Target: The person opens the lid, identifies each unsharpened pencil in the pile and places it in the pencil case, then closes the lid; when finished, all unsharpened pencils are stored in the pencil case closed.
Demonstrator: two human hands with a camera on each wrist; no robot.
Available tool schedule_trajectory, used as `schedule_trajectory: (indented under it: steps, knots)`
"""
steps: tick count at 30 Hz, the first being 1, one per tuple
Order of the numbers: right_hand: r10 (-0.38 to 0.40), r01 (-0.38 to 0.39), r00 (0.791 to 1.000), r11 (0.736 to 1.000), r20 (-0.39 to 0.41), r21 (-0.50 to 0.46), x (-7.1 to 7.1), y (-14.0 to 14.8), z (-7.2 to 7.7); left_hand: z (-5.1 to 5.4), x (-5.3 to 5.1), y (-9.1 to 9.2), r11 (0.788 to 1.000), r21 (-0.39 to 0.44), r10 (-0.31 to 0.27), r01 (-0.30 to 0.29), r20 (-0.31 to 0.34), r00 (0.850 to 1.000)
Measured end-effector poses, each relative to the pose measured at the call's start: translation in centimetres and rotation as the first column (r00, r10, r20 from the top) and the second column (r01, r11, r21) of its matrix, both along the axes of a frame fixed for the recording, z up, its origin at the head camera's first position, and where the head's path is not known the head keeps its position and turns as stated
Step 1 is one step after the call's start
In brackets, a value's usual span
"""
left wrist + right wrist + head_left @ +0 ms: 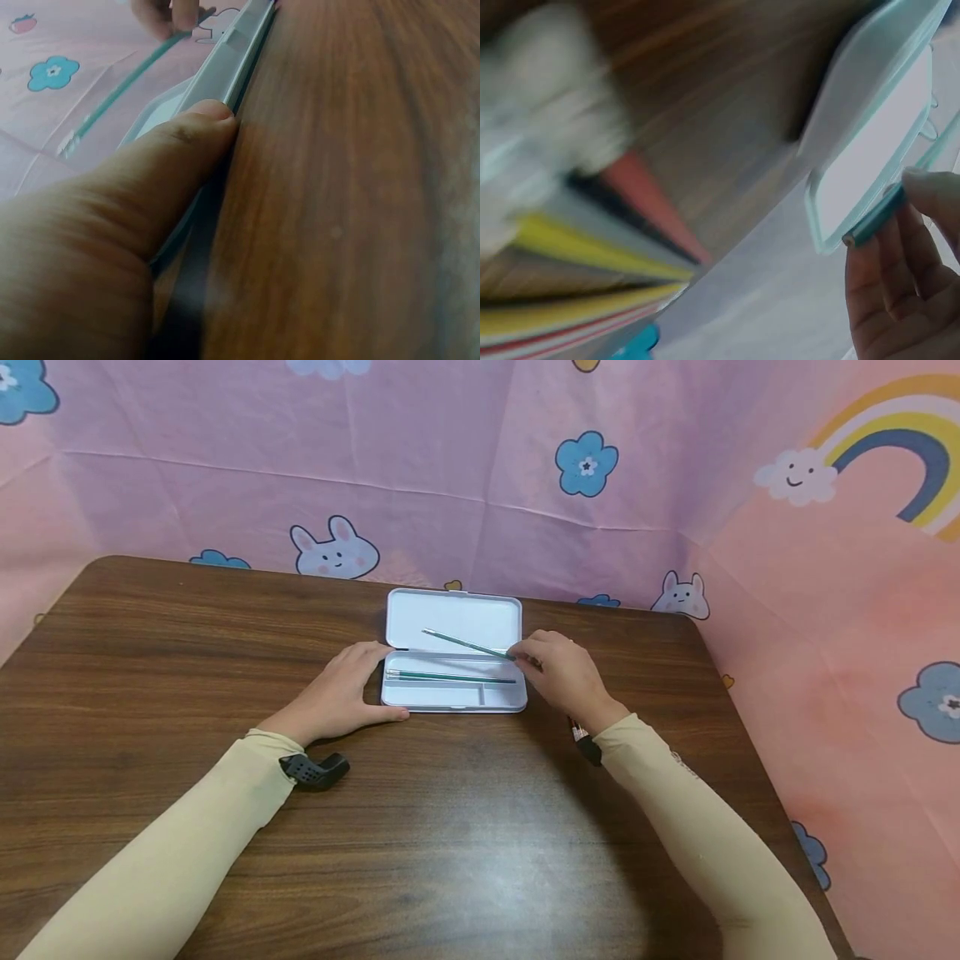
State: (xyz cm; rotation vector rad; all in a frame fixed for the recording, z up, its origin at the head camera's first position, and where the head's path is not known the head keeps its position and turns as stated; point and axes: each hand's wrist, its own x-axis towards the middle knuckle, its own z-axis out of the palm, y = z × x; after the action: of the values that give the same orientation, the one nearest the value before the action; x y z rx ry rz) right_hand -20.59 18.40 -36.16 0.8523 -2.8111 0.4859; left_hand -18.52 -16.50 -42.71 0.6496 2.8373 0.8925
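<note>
Left hand clamped round the left end of the white case, thumb on its front edge. Right hand pinches a green pencil near one end, aslant above the case. Done: lid open, at least one more green pencil lying in the long rear compartment. Left: held pencil not yet laid down; lid not shut.

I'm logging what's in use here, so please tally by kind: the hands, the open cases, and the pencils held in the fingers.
Hands: 2 (left hand, right hand)
Open cases: 1 (white case)
Pencils held in the fingers: 1 (green pencil)
Total: 4
</note>
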Motion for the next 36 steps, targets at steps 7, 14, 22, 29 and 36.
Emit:
schedule_trajectory:
  steps: [7,14,22,29,36]
  knots:
    - [0.03,-0.035,0.998,0.994,0.05,0.103,-0.7,-2.4,-0.6,0.0,0.1,0.1,1.0,-0.003,0.0,0.0,-0.001,1.0]
    - [0.024,-0.043,0.992,0.988,0.121,0.151,-1.0,-3.6,-1.2,-0.1,0.2,0.1,1.0,0.001,0.009,-0.009,-0.001,1.0]
    - [0.044,-0.068,0.989,0.983,0.143,0.169,-1.2,-4.3,-1.2,0.0,0.0,0.0,1.0,-0.004,0.007,-0.007,-0.003,1.0]
    - [0.048,-0.083,0.982,0.978,0.183,0.192,-1.5,-4.7,-1.3,-0.1,0.0,0.1,1.0,-0.013,0.011,-0.011,0.006,1.0]
    - [0.037,-0.084,0.979,0.969,0.203,0.232,-1.7,-5.1,-1.6,0.0,0.1,0.1,1.0,-0.017,0.014,-0.014,0.007,1.0]
